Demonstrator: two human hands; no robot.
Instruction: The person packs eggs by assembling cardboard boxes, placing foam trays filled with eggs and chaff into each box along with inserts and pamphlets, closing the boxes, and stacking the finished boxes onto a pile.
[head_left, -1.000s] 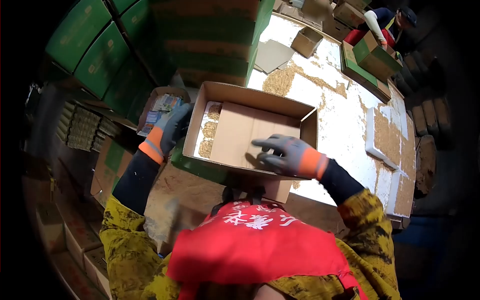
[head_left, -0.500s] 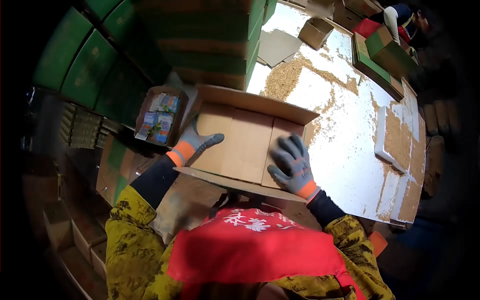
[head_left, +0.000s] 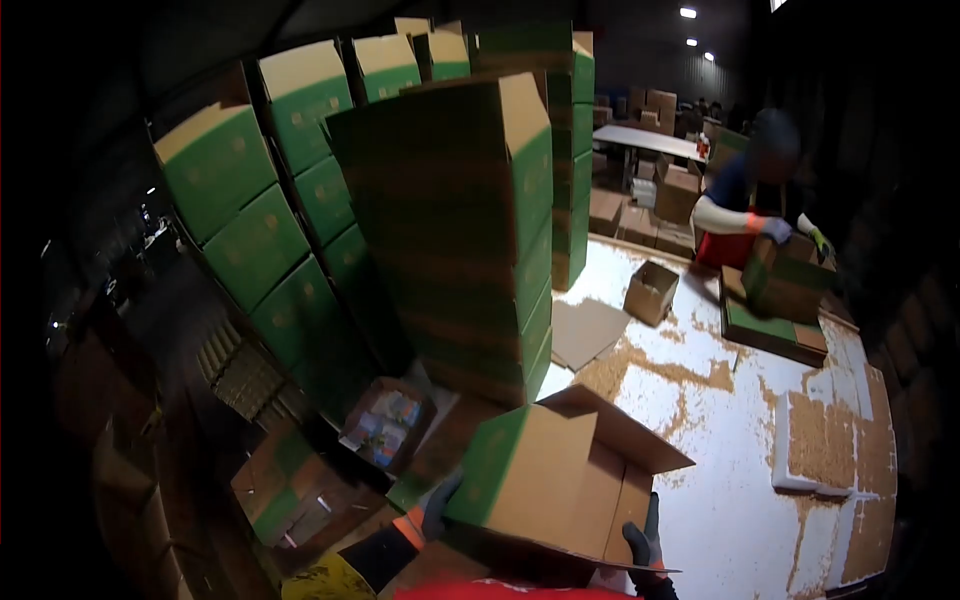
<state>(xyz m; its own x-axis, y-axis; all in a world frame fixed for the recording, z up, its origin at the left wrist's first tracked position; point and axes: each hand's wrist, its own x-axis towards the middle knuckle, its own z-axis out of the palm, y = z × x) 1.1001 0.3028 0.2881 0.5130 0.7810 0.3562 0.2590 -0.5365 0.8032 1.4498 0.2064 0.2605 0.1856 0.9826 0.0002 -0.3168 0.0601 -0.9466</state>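
A green and brown cardboard box (head_left: 540,460), its top flaps standing up, is tilted between my two hands at the near edge of the table. My left hand (head_left: 438,512), in a grey glove with an orange cuff, presses against the green left side. At the right end, my right hand (head_left: 645,538) grips the box wall, its thumb on the inner side and its fingers outside. Inside the box, plain brown cardboard shows through the opening.
Tall stacks of green boxes (head_left: 450,230) rise ahead and left. A carton of small packets (head_left: 385,425) sits at left. The worn white table (head_left: 690,440) carries a small open carton (head_left: 651,293) and flat cardboard (head_left: 588,332). Across it, a person (head_left: 760,200) handles another green box (head_left: 790,275).
My view has lifted toward the room. The box is now tilted between my hands; my right hand has moved from above its inside to its right end wall.
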